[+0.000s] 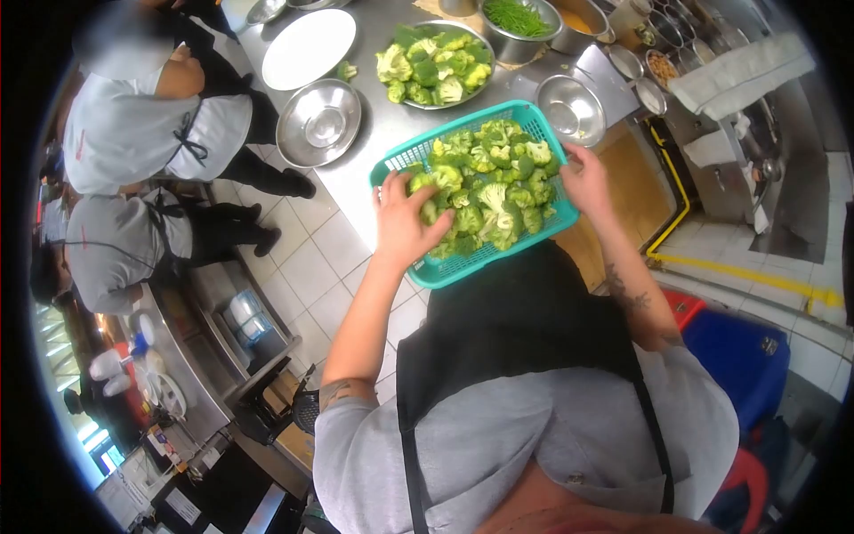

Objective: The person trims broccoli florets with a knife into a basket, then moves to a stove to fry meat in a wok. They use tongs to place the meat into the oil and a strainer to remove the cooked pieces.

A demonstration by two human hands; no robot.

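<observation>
Many green broccoli florets (503, 200) fill a rectangular teal plastic basket (476, 270). The left hand (406, 218) spreads its fingers over them; the right hand (585, 182) touches the rim, finger closure unclear.

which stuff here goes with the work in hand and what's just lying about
In hand:
- left hand on broccoli
- right hand at green basket's end
- probably the heaped bowl

Lying about:
- white plate
- steel bowl beside it
- folded cloth
</observation>
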